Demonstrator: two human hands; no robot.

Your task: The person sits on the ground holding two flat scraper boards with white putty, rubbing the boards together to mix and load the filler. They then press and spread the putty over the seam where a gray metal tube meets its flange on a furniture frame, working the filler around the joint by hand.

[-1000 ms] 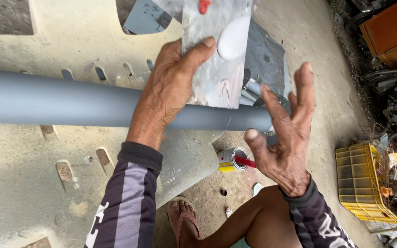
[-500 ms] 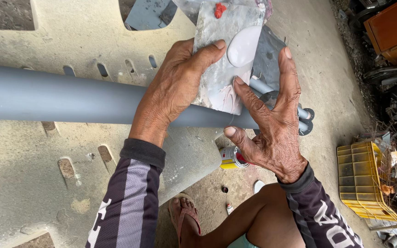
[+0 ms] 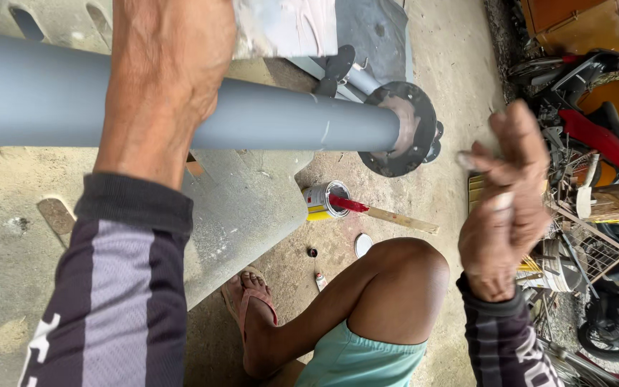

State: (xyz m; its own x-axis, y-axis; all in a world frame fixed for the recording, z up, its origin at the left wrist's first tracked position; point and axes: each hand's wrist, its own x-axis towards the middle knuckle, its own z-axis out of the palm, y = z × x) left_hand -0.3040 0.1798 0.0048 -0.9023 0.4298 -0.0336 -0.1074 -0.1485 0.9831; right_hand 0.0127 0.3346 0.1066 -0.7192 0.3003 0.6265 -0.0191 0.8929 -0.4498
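Grey pipe (image 3: 266, 118) is lying across the worn bench (image 3: 245, 208), under my left hand (image 3: 170, 79) | fingers hidden, grip untellable | my right hand (image 3: 506, 201) is hovering well clear, fingers loosely curled, holding nothing | paint can (image 3: 326, 201) is sitting below.

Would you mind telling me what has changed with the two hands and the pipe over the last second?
The right hand has let go of the grey sheet and drawn back to the right, off the pipe, fingers loosely curled and empty. The left hand stays over the grey pipe, pressing the sheet against it. The open paint can remains on the ground.
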